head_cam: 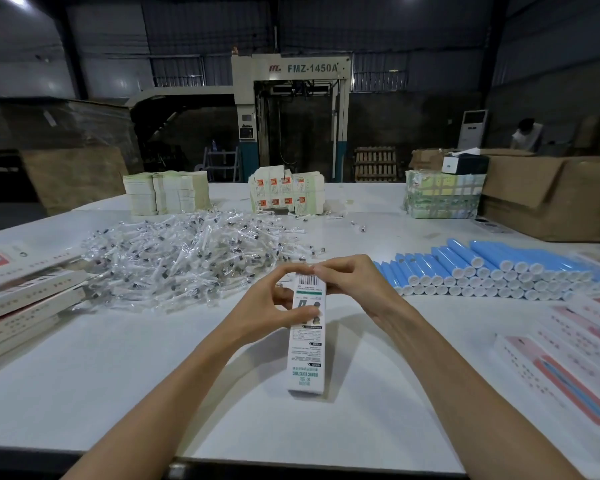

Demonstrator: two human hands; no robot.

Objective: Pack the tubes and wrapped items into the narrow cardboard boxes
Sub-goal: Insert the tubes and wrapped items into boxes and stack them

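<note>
A narrow white printed cardboard box [306, 355] is held above the white table [118, 375], its long side pointing toward me. My left hand [274, 306] grips the upper part of the box, thumb across its printed face. My right hand [350, 284] pinches the far top end of the box with its fingertips. A large heap of clear-wrapped small items [187, 258] lies behind the hands to the left. Blue tubes with white caps [482, 271] are stacked in rows to the right.
Filled narrow boxes lie stacked at the left edge [25, 306] and spread at the right [568, 358]. Stacks of flat carton blanks [167, 194], [286, 194], [442, 195] stand at the back. A big brown carton [551, 195] sits far right.
</note>
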